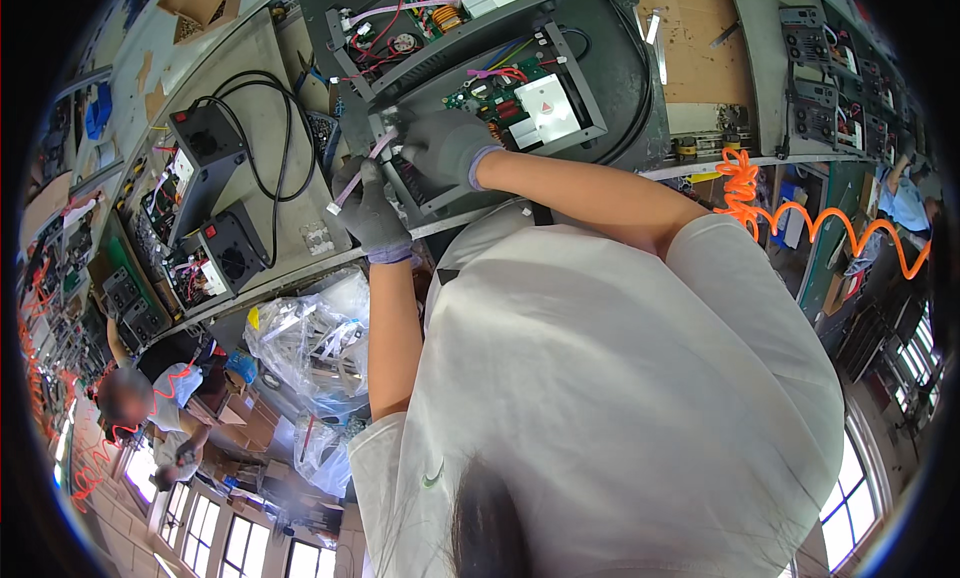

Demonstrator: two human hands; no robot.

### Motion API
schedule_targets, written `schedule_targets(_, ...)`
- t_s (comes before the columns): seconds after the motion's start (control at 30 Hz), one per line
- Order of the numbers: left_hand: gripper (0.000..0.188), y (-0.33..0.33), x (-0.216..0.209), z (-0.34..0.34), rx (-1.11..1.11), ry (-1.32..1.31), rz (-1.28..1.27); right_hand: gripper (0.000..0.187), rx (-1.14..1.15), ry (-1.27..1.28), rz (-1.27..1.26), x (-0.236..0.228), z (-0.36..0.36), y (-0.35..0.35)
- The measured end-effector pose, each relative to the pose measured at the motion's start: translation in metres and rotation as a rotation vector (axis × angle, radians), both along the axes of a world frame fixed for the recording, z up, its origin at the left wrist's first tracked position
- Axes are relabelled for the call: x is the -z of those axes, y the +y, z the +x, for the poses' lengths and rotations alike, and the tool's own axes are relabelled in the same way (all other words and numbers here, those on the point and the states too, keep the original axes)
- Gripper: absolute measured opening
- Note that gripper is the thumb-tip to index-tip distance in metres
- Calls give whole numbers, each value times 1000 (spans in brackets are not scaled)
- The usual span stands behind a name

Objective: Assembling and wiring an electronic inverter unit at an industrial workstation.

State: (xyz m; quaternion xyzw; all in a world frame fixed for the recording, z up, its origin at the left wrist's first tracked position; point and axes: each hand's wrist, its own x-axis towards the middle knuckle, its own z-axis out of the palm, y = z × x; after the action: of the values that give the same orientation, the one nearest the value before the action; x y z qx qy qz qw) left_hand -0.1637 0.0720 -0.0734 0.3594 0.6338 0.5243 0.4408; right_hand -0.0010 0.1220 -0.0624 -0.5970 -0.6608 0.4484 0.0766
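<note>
My left hand (376,220), in a grey glove, is closed on a pale pinkish ribbon cable (381,146) with a white plug at its lower end. The gloved right hand (440,146) curls its fingers at the cable's upper end, over the near side of an open black metal housing (592,113). Inside that housing lie a green circuit board (478,96) and a white plate (549,108) with a red mark. What the right fingertips press on is partly hidden by the glove. Behind it stands a second open housing (420,68) with red wires and a copper coil.
Two black units with red switches (222,246) stand at the left beside a looped black power cord (284,178). Below the bench edge hang clear plastic bags (318,343). An orange coiled hose (800,216) is on the right. A co-worker (150,388) is at the lower left.
</note>
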Motion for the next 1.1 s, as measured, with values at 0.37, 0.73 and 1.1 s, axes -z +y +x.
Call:
schedule_targets(0.37,23,0,-12,-1,53,59,-41,31,-431,-81,-98,-11,5,62)
schedule_targets(0.73,20,3,1,-7,109,175,-7,24,-185,48,39,-13,3,36)
schedule_targets(1.1,34,27,-71,34,361,1146,160,29,-148,83,323,-91,32,-2)
